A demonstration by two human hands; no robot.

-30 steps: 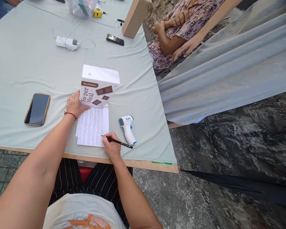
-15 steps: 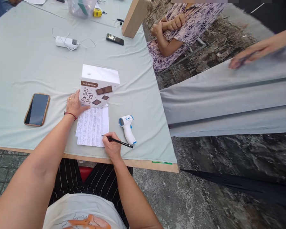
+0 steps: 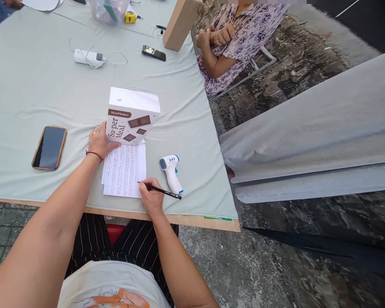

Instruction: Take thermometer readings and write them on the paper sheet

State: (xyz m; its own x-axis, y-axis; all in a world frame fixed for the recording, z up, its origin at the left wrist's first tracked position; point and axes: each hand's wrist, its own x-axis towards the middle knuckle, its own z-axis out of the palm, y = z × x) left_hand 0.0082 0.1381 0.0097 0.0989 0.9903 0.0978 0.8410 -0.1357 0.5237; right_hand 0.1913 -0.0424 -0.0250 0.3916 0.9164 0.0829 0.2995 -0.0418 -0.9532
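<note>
My right hand pinches a black pen, its tip on the right part of a sheet of paper covered in small handwritten columns. A second sheet shows at the left edge beneath it. My left hand lies flat with the thumb stretched over the paper's top and the other fingers beside a white box printed "NutriMotion Su-per Meal". The box stands upright at the top of the paper. Just right of my right hand lies a white and blue infrared thermometer.
On the cloth-covered table lie a phone, a white power strip with cord, a black device and a yellow tape measure. A cardboard box stands farther back. A person sits beyond; grey cloth hangs right.
Another person's hand at the right has left the view, and the grey cloth there has shifted lower. My hands have stayed almost in place, the pen tip still on the paper.
</note>
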